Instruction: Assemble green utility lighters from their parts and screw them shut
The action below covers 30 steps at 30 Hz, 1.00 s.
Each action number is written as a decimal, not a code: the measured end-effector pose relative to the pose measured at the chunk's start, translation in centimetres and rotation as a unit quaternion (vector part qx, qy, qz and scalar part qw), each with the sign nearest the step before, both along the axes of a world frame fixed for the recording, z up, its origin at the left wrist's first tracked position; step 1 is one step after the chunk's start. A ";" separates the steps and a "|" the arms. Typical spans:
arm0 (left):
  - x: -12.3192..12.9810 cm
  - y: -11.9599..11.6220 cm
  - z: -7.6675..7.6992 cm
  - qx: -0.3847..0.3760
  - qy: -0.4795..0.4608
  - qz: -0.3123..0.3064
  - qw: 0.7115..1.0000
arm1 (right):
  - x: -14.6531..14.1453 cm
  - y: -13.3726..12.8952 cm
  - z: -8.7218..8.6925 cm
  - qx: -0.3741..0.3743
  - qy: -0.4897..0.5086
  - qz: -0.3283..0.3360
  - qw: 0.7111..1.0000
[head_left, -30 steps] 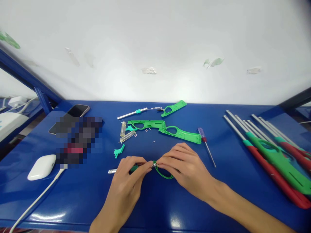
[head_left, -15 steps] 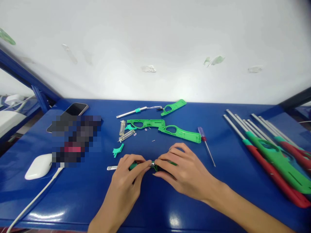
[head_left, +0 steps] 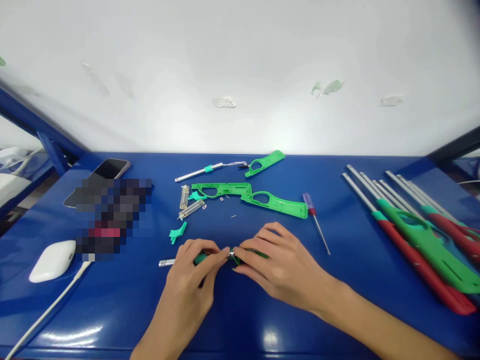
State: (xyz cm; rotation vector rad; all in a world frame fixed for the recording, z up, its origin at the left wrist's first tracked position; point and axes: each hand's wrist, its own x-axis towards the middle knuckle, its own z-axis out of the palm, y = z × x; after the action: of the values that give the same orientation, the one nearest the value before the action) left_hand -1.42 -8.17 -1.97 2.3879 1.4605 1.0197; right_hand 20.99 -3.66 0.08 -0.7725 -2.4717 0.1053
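My left hand [head_left: 193, 275] is closed around the front part of a green utility lighter [head_left: 201, 258], whose metal tube sticks out to the left. Fingers of my right hand [head_left: 287, 267] pinch the same lighter at its handle end. Both sets of fingertips meet at a small metallic part in the middle; the hands cover most of the body. Beyond them lie open green lighter shell halves [head_left: 281, 205], two clear gas tanks [head_left: 191, 209], a teal trigger [head_left: 178, 232] and a tiny pin [head_left: 233, 216].
A screwdriver [head_left: 317, 225] lies right of the shells. Several red and green lighters [head_left: 416, 250] are piled at the right. A detached metal lighter tube [head_left: 198, 172] with wires lies at the back. On the left are a phone [head_left: 108, 170], a white case [head_left: 52, 261] and a cable [head_left: 48, 305].
The camera view has shifted slightly, so the things on the table appear a little further left. Both hands keep the lighter in nearly the same place, with only slight finger movement.
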 end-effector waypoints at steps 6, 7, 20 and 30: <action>-0.2 0.2 0.0 0.001 0.016 -0.010 1.000 | 0.0 0.0 -0.2 -0.009 0.001 -0.001 1.000; -0.2 0.3 0.1 0.000 0.020 -0.010 1.000 | 0.1 0.0 -0.2 -0.011 0.001 -0.001 1.000; -0.3 0.3 0.2 -0.002 0.040 -0.009 0.999 | 0.2 0.3 -0.1 -0.040 -0.001 0.001 0.999; -0.1 -0.3 0.3 0.012 0.035 0.046 0.998 | 0.1 -0.1 -0.4 0.047 -0.027 0.026 0.998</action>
State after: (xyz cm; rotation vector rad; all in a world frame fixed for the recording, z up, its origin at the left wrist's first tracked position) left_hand -1.54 -8.45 -1.70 2.4166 1.6033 0.9884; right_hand 21.05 -3.78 -0.34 -0.6794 -2.5288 -0.0115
